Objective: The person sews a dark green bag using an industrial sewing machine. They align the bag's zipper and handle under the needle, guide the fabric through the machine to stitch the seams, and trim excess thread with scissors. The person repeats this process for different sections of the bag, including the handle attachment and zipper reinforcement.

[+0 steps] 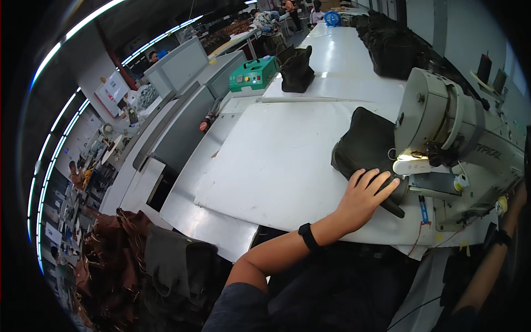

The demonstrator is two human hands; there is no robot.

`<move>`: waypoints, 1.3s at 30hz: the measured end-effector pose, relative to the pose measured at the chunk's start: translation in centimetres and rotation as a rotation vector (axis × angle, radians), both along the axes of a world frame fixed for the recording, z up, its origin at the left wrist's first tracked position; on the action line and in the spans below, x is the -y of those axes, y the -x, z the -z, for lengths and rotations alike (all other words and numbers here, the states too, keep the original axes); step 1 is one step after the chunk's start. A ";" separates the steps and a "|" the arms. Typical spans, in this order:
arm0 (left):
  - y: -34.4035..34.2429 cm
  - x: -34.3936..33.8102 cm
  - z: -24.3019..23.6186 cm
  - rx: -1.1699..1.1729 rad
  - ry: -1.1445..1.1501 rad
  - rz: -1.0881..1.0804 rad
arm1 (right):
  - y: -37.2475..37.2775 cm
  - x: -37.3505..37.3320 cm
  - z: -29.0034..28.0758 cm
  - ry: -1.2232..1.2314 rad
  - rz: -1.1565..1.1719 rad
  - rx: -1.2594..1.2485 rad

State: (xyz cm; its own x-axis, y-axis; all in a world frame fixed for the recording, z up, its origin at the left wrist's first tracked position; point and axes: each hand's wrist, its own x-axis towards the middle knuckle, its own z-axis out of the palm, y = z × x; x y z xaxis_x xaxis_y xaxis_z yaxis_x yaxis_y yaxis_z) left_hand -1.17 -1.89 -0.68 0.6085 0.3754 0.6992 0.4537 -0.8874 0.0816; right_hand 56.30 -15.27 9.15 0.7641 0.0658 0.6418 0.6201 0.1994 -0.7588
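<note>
My left hand [362,205], with a black band at the wrist, lies over the near edge of a dark olive-black leather bag [368,138]. Its fingers are spread across the leather, just left of the sewing machine's arm. The bag sits on the white tabletop, partly under the lit head of the sewing machine [428,110]; where the needle meets the leather is hidden. At the far right edge, my right hand [519,200] is beside the machine body, its fingers out of sight.
A small blue-handled tool [423,209] lies by the machine base. Farther back stand another dark bag [297,69], a green box with knobs [253,74] and a row of dark bags [390,50]. Brown leather pieces [108,265] and a dark bag [177,260] hang at lower left.
</note>
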 end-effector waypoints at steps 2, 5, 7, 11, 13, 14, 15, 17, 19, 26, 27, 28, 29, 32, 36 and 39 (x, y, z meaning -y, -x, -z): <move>-0.9 1.5 -1.0 -0.095 0.002 -0.078 | -9.5 2.9 2.1 0.095 0.107 0.128; -0.8 5.8 -2.0 -0.141 0.111 -0.176 | -5.4 2.2 1.5 0.073 -0.068 0.018; -1.2 7.4 -2.7 -0.067 0.323 -0.173 | -2.1 1.4 1.2 -0.003 -0.145 -0.099; -2.7 7.3 -2.5 0.008 0.390 -0.281 | 0.2 0.2 0.1 -0.074 -0.143 -0.172; -3.9 6.7 -1.7 0.043 0.369 -0.319 | 0.2 1.2 -0.5 -0.023 -0.081 -0.215; -4.9 5.7 -0.5 0.081 0.342 -0.296 | 0.2 2.2 -1.1 -0.022 -0.063 -0.235; -5.2 5.1 0.1 0.085 0.304 -0.286 | 0.9 2.3 -1.2 -0.025 -0.059 -0.246; -5.4 4.1 0.8 0.075 0.305 -0.288 | 1.4 1.7 -1.1 -0.050 -0.065 -0.264; -5.7 3.1 0.7 0.070 0.315 -0.268 | -0.4 2.7 0.0 0.093 0.005 -0.132; -2.5 -6.8 -1.1 -0.258 0.298 0.074 | 11.2 6.8 -1.7 -0.065 0.313 0.235; -1.9 -6.8 -2.1 -0.274 0.333 0.074 | 15.1 7.5 -1.3 0.018 0.241 0.324; -1.4 -6.7 -3.0 -0.285 0.367 0.076 | 17.3 8.1 -0.4 0.038 0.108 0.412; -1.3 -6.7 -4.0 -0.292 0.403 0.091 | 19.4 9.0 0.1 0.066 -0.026 0.496; 0.6 -5.7 -3.8 -0.194 0.215 0.046 | 28.7 4.4 2.9 0.283 -0.376 0.720; -0.5 -4.9 -2.2 -0.084 -0.037 0.081 | 33.1 -4.5 6.9 0.276 -0.434 0.643; -1.0 -4.1 -1.8 -0.035 -0.111 0.160 | 34.6 -8.1 8.6 0.414 -0.260 0.604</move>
